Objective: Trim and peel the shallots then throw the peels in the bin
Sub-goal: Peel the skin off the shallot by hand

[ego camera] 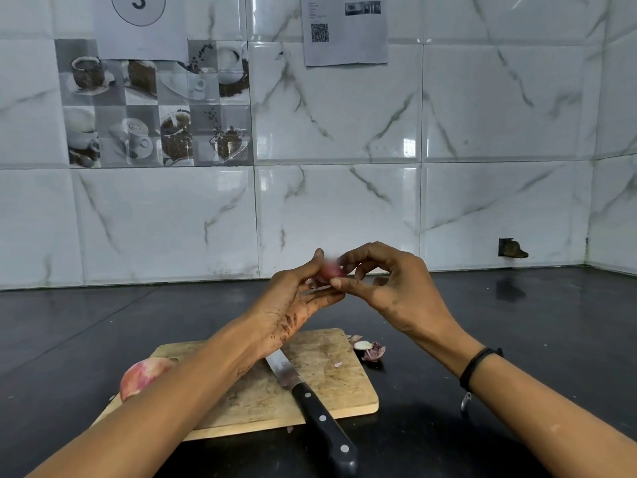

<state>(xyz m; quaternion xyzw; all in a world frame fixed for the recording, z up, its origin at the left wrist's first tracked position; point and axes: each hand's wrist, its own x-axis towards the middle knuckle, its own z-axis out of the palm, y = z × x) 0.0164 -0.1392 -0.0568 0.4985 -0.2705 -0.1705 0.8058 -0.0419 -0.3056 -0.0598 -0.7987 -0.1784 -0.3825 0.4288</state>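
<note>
A small pink shallot (330, 271) is held up above the counter between both hands. My left hand (296, 298) cradles it from the left, thumb raised over it. From the right, my right hand (386, 281) pinches at its skin with thumb and forefinger. Below, a wooden cutting board (331, 384) lies on the black counter with a black-handled knife (310, 398) across it, the handle hanging over the near edge. A pile of purple peels and a trimmed end (369, 350) sits just off the board's far right corner. A pink object (143, 374) at the board's left is partly hidden by my left forearm.
The black counter (517, 322) runs back to a white marble-tiled wall (344, 201), with a side wall at the far right. A dark hole (512, 249) is in the wall low on the right. Small peel scraps (338, 365) lie on the board.
</note>
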